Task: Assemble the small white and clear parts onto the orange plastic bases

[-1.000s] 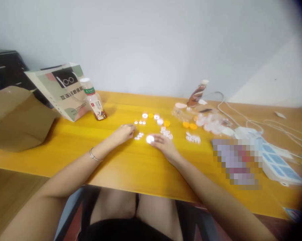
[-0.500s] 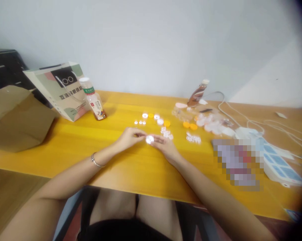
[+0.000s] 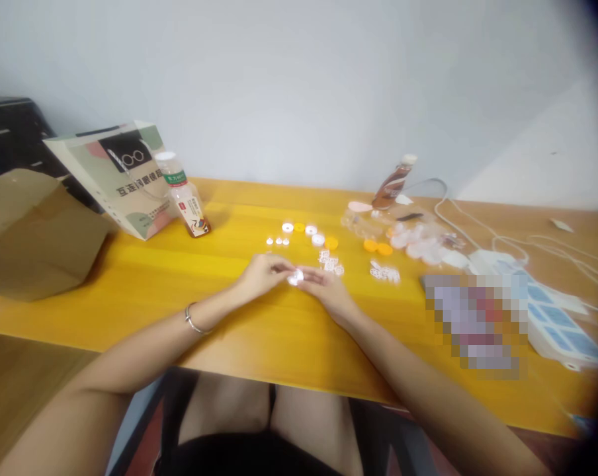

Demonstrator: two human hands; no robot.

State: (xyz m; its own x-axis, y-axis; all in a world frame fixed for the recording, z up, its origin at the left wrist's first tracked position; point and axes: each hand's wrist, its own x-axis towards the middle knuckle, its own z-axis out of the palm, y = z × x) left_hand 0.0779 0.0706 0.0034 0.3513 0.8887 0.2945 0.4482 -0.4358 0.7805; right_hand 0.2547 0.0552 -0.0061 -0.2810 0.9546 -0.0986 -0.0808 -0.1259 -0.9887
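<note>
A small white round disc [image 3: 295,278] is held just above the table between my two hands; blur hides its details. My left hand [image 3: 260,275] reaches in from the left, its fingertips closed on the disc's upper edge. On the opposite side, the fingers of my right hand [image 3: 330,295] grip the disc. Beyond them are several small white pegged pieces [image 3: 278,241], white discs [image 3: 317,240] and yellow discs [image 3: 331,243]. Thin white cut-out pieces [image 3: 332,264] lie in a little heap near my right hand, and another heap of cut-outs [image 3: 385,272] sits farther right.
A tea bottle [image 3: 184,195] stands before a paper gift bag [image 3: 130,188], with a brown paper bag [image 3: 41,235] at left. At right are a cola bottle [image 3: 394,184], clear plastic packaging [image 3: 418,238], a power strip [image 3: 552,317] with cables, and a pixelated object [image 3: 472,324].
My left fingertips have moved slightly right and now cover more of the white disc's upper edge. The disc looks slightly tilted. My right hand stays almost in place.
</note>
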